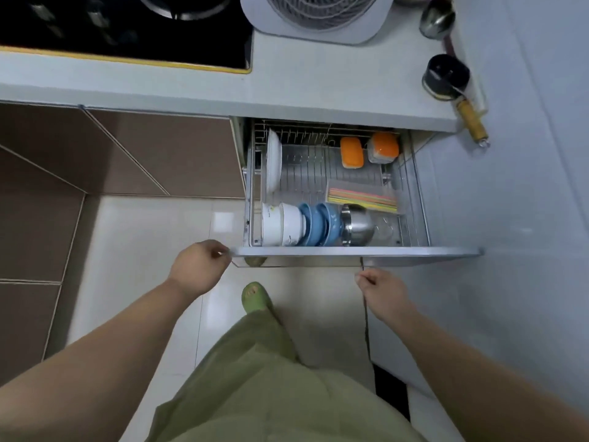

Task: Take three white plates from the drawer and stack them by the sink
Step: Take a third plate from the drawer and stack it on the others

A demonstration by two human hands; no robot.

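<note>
The drawer (357,251) under the counter stands pulled out, with a wire rack inside. White plates (273,164) stand on edge at the rack's left side; I cannot tell how many. My left hand (199,264) has its fingers pinched on the left corner of the drawer front. My right hand (381,290) is curled into a loose fist just below the drawer front, a little apart from it and holding nothing. No sink is in view.
At the rack's front lie white bowls (282,224), blue bowls (318,223), a steel bowl (357,224) and a glass. Behind them are a box of straws (363,197) and two orange-lidded containers (352,153). The counter (318,87) carries a hob, a fan and a small pot (446,76).
</note>
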